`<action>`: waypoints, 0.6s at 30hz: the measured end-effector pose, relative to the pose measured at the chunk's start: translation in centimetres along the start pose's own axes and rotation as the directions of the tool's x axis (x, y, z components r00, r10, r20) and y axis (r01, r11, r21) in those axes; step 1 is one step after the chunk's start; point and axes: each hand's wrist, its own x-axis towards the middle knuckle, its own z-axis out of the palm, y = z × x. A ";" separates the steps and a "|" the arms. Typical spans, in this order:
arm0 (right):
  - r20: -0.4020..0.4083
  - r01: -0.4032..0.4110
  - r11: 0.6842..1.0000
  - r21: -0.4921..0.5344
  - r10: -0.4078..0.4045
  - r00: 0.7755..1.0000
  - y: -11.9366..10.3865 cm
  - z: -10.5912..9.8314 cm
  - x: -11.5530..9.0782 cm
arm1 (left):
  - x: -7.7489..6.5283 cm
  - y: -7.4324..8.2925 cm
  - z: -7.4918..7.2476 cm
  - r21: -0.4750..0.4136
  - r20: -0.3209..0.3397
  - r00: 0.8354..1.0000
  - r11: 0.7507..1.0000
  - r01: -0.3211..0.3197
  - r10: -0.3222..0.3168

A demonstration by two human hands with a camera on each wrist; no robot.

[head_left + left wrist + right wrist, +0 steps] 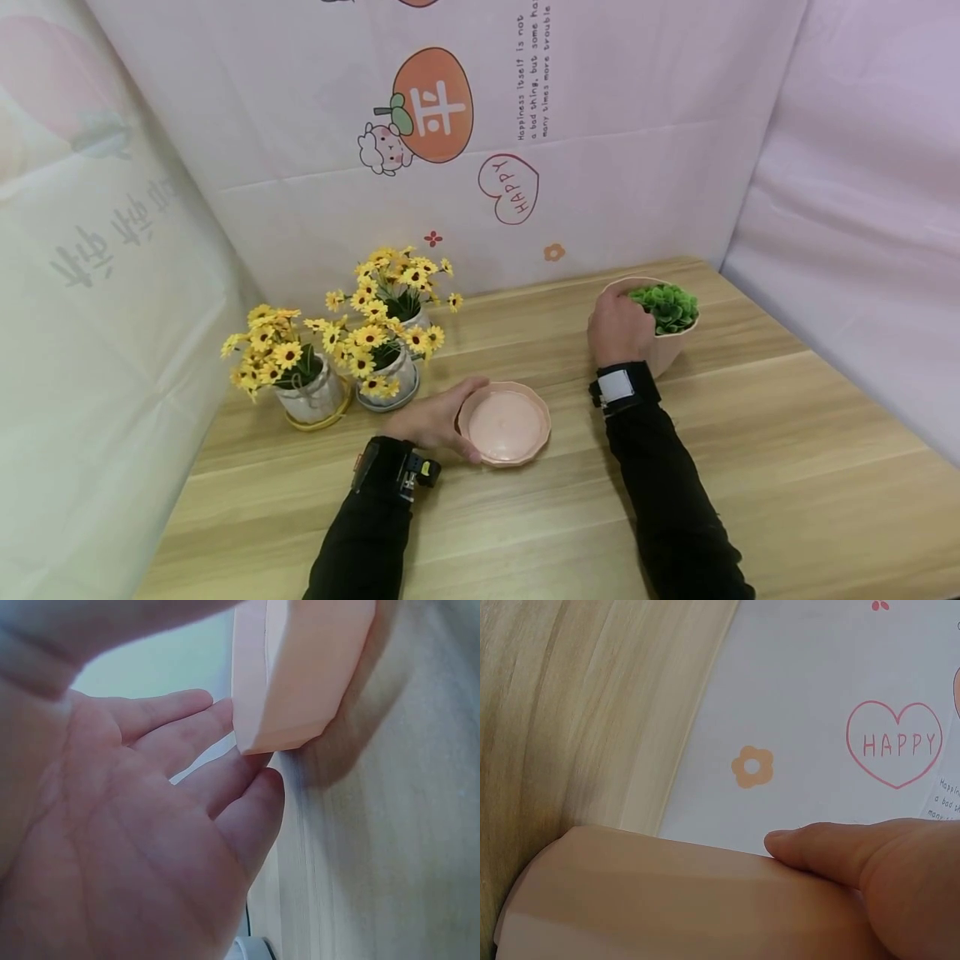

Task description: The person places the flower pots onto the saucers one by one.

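In the head view my left hand [437,419] holds a shallow pink plant saucer [510,427] by its left side, thumb at the near edge and fingers at the far edge. The left wrist view has the saucer's faceted side [307,682] close over the wood, its edge against my fingertips. At the right, my right hand [621,329] grips the left rim of a pink flowerpot [663,353] with a leafy green plant [666,307] in it. The pot's smooth wall [682,900] fills the bottom of the right wrist view, with a finger [817,844] along the rim.
Several potted yellow flowers stand left of the saucer: one pot [309,402] on a yellow saucer, another [392,379] on a grey saucer, and one behind [417,319]. A printed white cloth [315,225] hangs along the back of the wooden table [525,533].
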 end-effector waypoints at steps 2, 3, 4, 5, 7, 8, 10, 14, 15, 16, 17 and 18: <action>-0.003 -0.001 1.000 -0.005 0.001 1.000 0.0 0.0 0.0 | 0.0 0.1 0.0 0.001 0.002 1.000 1.000 0.003 -0.003; -0.005 -0.002 1.000 -0.007 0.002 1.000 0.0 0.0 0.1 | 0.0 0.1 0.0 0.001 0.003 1.000 1.000 0.004 -0.004; -0.006 -0.003 1.000 -0.008 0.003 1.000 0.0 0.0 0.1 | 0.0 0.1 0.0 0.001 0.003 1.000 1.000 0.004 -0.004; -0.007 -0.004 1.000 -0.008 0.004 1.000 0.0 0.0 0.1 | -0.1 0.2 0.0 0.000 0.005 1.000 1.000 0.005 -0.005; -0.010 -0.006 1.000 -0.013 0.006 1.000 0.0 0.0 0.1 | -0.1 0.3 -0.1 -0.002 0.007 1.000 1.000 0.006 -0.006; -0.009 -0.006 1.000 -0.014 0.006 1.000 -0.1 0.0 0.1 | -0.1 0.3 -0.1 -0.002 0.006 1.000 1.000 0.005 -0.005; -0.009 -0.004 1.000 -0.015 0.003 1.000 -0.1 0.0 0.1 | -0.1 0.3 -0.1 0.001 0.004 1.000 1.000 0.006 -0.006; 0.002 0.007 1.000 -0.017 -0.007 1.000 -0.1 -0.2 0.1 | -0.1 0.1 -0.1 0.006 0.002 1.000 1.000 0.008 -0.008; 0.005 0.010 1.000 -0.016 -0.010 1.000 -0.1 -0.2 0.1 | -0.1 0.1 -0.1 0.006 0.003 1.000 1.000 0.009 -0.009; 0.008 0.012 1.000 -0.014 -0.012 1.000 0.0 -0.2 0.1 | 0.0 0.0 0.0 0.006 0.006 1.000 1.000 0.008 -0.008; 0.011 0.014 1.000 -0.012 -0.014 1.000 0.0 -0.3 0.1 | 0.0 0.0 0.0 0.004 0.008 1.000 1.000 0.008 -0.008; 0.014 0.015 1.000 -0.010 -0.015 1.000 0.0 -0.3 0.1 | 0.0 0.0 0.0 0.003 0.009 1.000 1.000 0.007 -0.007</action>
